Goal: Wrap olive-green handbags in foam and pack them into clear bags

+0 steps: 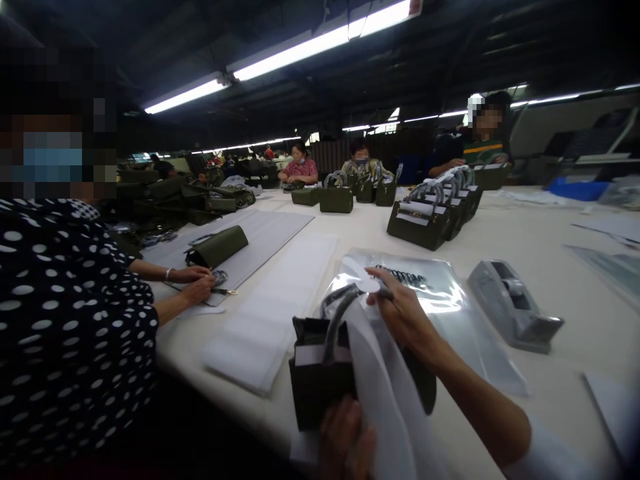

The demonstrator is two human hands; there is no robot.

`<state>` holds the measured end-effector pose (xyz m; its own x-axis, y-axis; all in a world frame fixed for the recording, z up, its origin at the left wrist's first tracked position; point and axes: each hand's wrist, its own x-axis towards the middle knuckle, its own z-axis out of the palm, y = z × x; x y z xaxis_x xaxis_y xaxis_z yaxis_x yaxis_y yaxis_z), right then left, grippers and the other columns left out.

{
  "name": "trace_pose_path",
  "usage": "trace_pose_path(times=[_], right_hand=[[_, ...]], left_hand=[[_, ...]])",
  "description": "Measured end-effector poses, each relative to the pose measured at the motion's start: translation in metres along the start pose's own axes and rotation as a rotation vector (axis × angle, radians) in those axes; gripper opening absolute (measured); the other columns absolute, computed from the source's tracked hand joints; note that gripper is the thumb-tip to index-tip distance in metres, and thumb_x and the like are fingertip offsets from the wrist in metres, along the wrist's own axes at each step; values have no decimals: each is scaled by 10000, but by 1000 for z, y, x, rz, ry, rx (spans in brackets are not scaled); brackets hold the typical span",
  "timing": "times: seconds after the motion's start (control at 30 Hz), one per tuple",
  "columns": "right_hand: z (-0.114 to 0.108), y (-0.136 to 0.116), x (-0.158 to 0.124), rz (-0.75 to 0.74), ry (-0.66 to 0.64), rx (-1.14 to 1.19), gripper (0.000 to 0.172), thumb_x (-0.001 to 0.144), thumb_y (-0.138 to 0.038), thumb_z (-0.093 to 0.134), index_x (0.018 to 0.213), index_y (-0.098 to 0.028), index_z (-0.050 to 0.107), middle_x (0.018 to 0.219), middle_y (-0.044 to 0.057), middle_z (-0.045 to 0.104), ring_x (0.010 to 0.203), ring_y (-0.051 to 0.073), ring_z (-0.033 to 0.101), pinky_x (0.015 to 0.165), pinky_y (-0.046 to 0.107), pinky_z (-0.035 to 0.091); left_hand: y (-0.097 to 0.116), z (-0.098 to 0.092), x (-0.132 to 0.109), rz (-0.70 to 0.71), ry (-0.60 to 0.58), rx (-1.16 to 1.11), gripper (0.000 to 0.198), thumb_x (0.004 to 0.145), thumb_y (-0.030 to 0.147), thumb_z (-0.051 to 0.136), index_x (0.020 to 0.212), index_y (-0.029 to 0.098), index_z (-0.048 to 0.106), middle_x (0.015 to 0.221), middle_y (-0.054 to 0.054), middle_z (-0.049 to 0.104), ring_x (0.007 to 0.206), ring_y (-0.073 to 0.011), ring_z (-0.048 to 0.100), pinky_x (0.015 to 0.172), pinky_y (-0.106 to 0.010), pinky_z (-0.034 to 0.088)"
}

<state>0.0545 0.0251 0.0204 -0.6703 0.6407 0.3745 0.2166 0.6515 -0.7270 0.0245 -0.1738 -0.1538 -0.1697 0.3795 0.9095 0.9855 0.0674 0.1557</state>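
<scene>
One dark green handbag (317, 383) stands upright at the near centre of the pale worktop (525, 233), its long axis running left to right and its grey-wrapped handles (336, 327) pointing up. Its smooth body is boxy; one thin, translucent white sheet (383, 380) drapes in folds over its right part. The right hand (400, 303) pinches the sheet's upper end beside the handles; the left hand (347, 437) is blurred at the bag's lower front, and I cannot tell whether it grips. To the right lies glossy clear plastic film (445, 300) with one black coil (400, 275), then one grey, wedge-shaped tape dispenser (515, 307). To the left are two long, flat white piles, a near one (270, 320) and a far one (270, 230), the latter bearing one green bag on its side (219, 247). Overlapping bags (420, 223) form a row at far right. One co-worker in polka dots (65, 320) handles a strap at left.
</scene>
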Motion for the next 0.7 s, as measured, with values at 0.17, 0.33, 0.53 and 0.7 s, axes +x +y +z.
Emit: trace_pose_path(times=[0.17,0.33,0.53,0.7], right_hand=[[8,7,18,-7,12,-139,326,801,-219,393,1105,-217,512,721,19,619,686,184,573,693,274,399],[6,3,31,69,0,-218,245,843,-250,365,1004,-208,545,730,30,629,714,180,574,680,256,382],[-44,25,53,199,-69,-242,216,831,-257,397,804,-170,593,614,30,613,721,180,568,657,248,385],[-83,83,15,382,-187,-164,226,828,-254,472,745,-99,615,676,26,602,681,131,554,689,253,425]], left_hand=[[-18,-21,-25,-61,-171,123,211,822,232,415,928,209,596,822,-85,663,857,-246,613,782,-421,459],[-36,-30,-1,34,-368,143,276,820,113,361,832,203,621,716,-52,641,684,-179,594,688,-343,445],[-23,-41,78,261,-377,-15,249,826,116,377,806,186,615,866,-68,645,846,-189,574,809,-356,367],[19,-15,124,396,-487,-254,179,820,222,493,660,159,545,1034,-78,608,1018,-232,522,869,-388,342]])
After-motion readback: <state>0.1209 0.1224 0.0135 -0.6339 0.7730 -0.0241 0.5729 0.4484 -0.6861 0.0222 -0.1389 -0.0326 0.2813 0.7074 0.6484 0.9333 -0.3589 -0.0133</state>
